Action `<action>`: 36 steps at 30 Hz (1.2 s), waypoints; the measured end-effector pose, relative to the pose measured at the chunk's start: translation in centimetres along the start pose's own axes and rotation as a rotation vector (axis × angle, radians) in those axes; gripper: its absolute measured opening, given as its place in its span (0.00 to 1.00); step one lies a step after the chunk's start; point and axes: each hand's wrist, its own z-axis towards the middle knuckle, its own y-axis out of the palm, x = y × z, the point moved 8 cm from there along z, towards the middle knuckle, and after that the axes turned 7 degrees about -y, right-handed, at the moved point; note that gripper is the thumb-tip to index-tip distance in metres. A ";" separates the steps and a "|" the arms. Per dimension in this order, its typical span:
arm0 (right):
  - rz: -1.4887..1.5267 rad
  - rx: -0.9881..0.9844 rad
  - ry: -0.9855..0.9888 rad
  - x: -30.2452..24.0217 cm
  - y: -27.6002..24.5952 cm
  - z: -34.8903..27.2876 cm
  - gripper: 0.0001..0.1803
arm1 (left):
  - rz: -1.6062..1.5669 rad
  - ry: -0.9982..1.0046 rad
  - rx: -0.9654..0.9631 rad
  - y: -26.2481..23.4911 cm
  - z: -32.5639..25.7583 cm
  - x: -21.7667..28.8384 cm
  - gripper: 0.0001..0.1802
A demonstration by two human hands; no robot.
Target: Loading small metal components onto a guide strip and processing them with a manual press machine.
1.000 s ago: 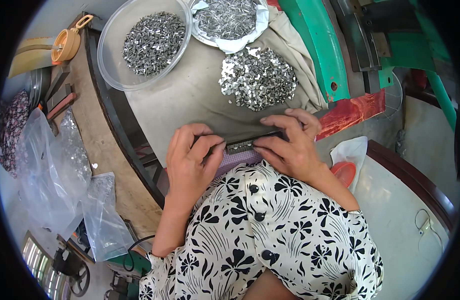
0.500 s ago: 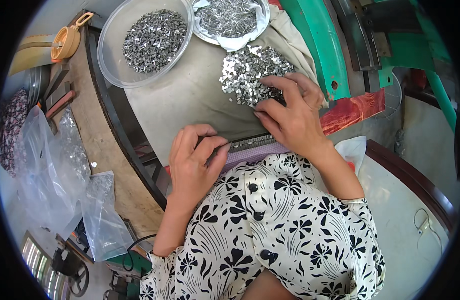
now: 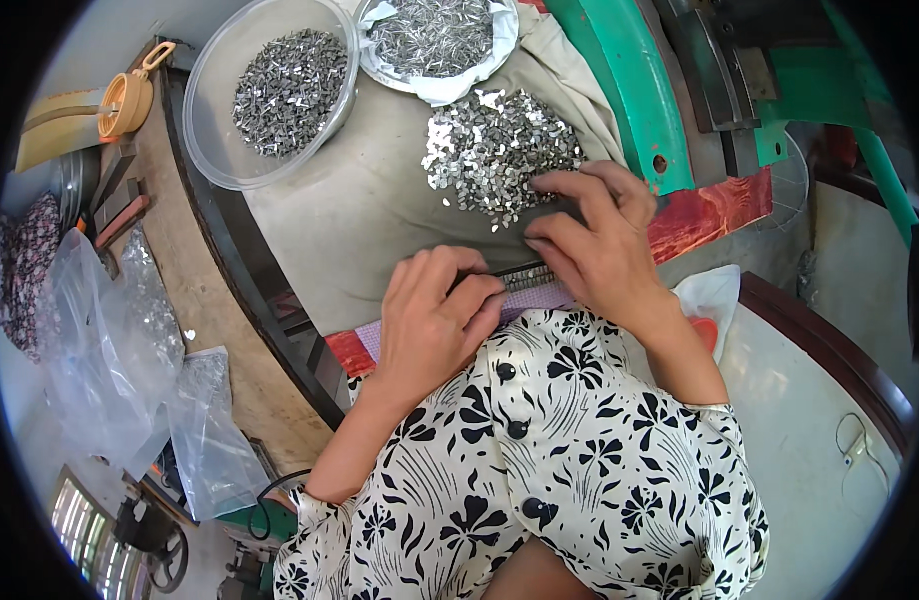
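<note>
The dark strip (image 3: 530, 277) with its row of tiny bits lies between the two hands, by the purple cloth (image 3: 542, 297). The left hand (image 3: 425, 325) is on the strip's left part, thumb and first finger close together. I can't tell if they pinch a bit. The right hand (image 3: 612, 250) is at the near edge of the pile (image 3: 500, 150) of shiny bits. Its fingers are bent and partly spread; I can't tell if the tips hold anything.

To do this well, I think the left fingers should press softly so the strip stays put, and the right ones should take only a few bits from the pile's edge.

Compared with half a second ago, the left hand sits farther right along the strip, and the right hand reaches less far over the pile.
</note>
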 end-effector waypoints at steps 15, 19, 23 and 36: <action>0.138 -0.004 0.012 -0.7 0.1 -3.0 0.12 | 0.037 -0.022 -0.062 1.0 0.1 -0.3 0.19; 0.107 0.000 0.009 -1.0 0.4 -3.0 0.11 | 0.049 -0.040 -0.060 1.1 -0.2 -0.5 0.20; 0.076 0.066 0.030 -1.4 0.6 -3.7 0.11 | 0.066 -0.033 -0.061 1.3 -0.3 -0.5 0.19; 0.097 0.107 -0.010 -0.1 -0.1 -0.5 0.12 | 0.166 -0.008 -0.035 0.0 -1.6 -1.2 0.17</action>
